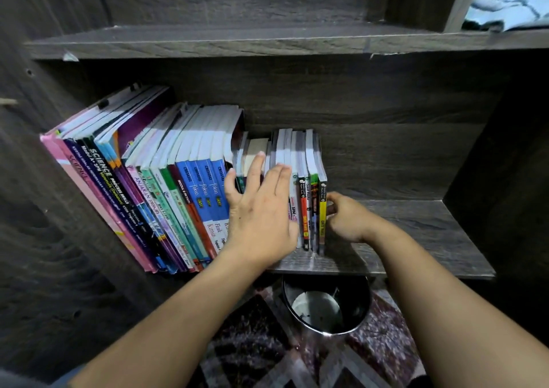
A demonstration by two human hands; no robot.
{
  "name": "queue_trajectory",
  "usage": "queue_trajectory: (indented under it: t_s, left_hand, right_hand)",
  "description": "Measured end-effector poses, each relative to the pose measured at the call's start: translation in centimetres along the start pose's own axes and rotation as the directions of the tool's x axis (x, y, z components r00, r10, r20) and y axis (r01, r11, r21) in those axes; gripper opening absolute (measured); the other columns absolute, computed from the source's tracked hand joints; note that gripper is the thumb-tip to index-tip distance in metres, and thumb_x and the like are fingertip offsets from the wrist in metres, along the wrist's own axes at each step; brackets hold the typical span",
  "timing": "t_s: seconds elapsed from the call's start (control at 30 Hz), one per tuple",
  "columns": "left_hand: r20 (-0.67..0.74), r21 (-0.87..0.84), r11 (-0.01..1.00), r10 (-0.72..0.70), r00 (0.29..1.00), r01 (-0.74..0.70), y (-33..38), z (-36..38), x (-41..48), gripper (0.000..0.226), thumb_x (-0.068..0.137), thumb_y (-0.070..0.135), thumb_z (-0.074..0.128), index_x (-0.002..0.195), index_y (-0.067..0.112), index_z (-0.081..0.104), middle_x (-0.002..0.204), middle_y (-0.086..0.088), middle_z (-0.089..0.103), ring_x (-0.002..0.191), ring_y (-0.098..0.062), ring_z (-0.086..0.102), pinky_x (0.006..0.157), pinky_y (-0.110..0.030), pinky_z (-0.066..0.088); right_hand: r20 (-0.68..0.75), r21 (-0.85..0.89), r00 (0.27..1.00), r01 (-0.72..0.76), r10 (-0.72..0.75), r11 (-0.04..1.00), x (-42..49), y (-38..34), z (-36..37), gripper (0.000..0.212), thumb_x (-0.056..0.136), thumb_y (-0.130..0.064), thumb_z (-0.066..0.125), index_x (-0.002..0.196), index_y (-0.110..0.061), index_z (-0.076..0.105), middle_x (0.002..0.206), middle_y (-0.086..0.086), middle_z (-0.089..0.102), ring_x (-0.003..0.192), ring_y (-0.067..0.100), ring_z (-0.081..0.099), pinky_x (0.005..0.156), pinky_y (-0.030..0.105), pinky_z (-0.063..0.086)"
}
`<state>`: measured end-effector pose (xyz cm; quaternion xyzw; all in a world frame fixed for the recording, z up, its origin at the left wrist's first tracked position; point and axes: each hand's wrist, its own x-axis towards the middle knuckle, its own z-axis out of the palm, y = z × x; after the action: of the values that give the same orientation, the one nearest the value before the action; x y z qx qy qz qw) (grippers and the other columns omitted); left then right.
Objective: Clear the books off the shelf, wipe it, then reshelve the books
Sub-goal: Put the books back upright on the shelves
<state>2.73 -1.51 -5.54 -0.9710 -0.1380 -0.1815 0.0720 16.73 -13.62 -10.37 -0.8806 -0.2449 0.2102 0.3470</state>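
A row of books [166, 185] stands on the dark wooden shelf [421, 233], filling its left half; the tall ones at the left lean. My left hand [261, 209] lies flat with fingers spread against the spines and tops of the smaller middle books. At the right end of the row, a thin book with a yellow spine [322, 218] stands upright, and my right hand [347, 218] presses against its outer side with curled fingers. A light blue cloth [511, 7] lies on the upper shelf at the top right.
The right half of the book shelf is bare wood. An upper shelf board [237, 43] runs across above. Below the shelf stands a round black bin [326, 304] on a dark patterned rug [267, 355]. Wooden side panels close both sides.
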Motion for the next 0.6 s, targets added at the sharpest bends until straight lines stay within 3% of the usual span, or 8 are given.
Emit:
queue_trajectory:
  t_s: [0.1,0.2,0.3,0.4,0.47,0.6]
  left_hand:
    - [-0.058,-0.064,0.998,0.004,0.998,-0.008,0.1,-0.1,-0.2,0.077,0.079,0.039,0.051,0.15,0.02,0.026,0.153,0.006,0.029,0.146,-0.018,0.006,0.108,-0.053,0.001]
    - [-0.119,-0.098,0.995,-0.002,0.993,-0.01,0.3,0.0,-1.0,0.062,0.075,0.038,0.054,0.134,0.02,0.05,0.135,0.006,0.052,0.14,-0.019,0.03,0.103,-0.051,0.008]
    - [-0.316,-0.14,0.99,-0.027,0.948,-0.019,0.6,0.5,-1.9,0.028,0.077,0.042,0.065,0.093,0.02,0.066,0.095,0.003,0.065,0.112,-0.02,0.058,0.097,-0.048,0.023]
    - [-0.404,-0.295,0.954,-0.066,0.912,-0.062,1.5,1.1,-2.8,0.028,0.076,0.034,0.077,0.075,0.013,0.057,0.077,-0.003,0.055,0.081,-0.026,0.059,0.084,-0.046,0.045]
    - [-0.367,-0.462,0.885,-0.135,0.92,-0.054,2.0,1.0,-3.1,0.027,0.072,0.016,0.079,0.077,0.012,0.053,0.084,-0.003,0.047,0.079,-0.024,0.052,0.065,-0.034,0.046]
    - [-0.092,-0.707,0.685,-0.334,0.938,0.175,1.8,0.5,-2.0,0.052,0.072,0.013,0.069,0.113,0.015,0.037,0.109,0.006,0.022,0.098,-0.019,0.047,0.081,-0.023,0.037]
  right_hand:
    - [-0.009,0.005,1.0,0.012,-0.012,1.0,-0.6,-0.5,0.0,0.051,0.084,-0.013,0.065,0.133,-0.012,0.05,0.118,0.004,0.067,0.105,0.018,0.061,0.091,0.026,0.046]
    - [0.009,0.025,1.0,0.025,-0.026,0.999,-1.2,-0.6,0.0,0.053,0.085,-0.002,0.064,0.135,-0.008,0.047,0.112,0.0,0.066,0.094,0.009,0.058,0.071,0.01,0.041]
    - [0.02,0.005,0.999,0.042,-0.042,0.999,-1.6,-0.6,0.0,0.057,0.085,0.002,0.063,0.139,-0.007,0.044,0.104,-0.004,0.061,0.091,0.007,0.056,0.061,0.005,0.038]
    - [0.007,-0.013,0.999,0.046,-0.046,0.999,-1.6,-0.7,0.1,0.06,0.085,0.0,0.064,0.14,-0.011,0.044,0.104,-0.006,0.058,0.097,0.009,0.054,0.072,0.011,0.036]
    - [-0.005,-0.018,0.999,0.046,-0.046,0.999,-1.4,-0.7,0.3,0.058,0.085,-0.002,0.066,0.138,-0.015,0.047,0.104,-0.008,0.058,0.101,0.011,0.055,0.08,0.016,0.036]
    - [-0.022,-0.008,0.999,0.034,-0.034,0.999,-1.1,-0.6,0.8,0.053,0.084,-0.008,0.068,0.132,-0.017,0.049,0.104,-0.006,0.06,0.102,0.013,0.056,0.086,0.021,0.039]
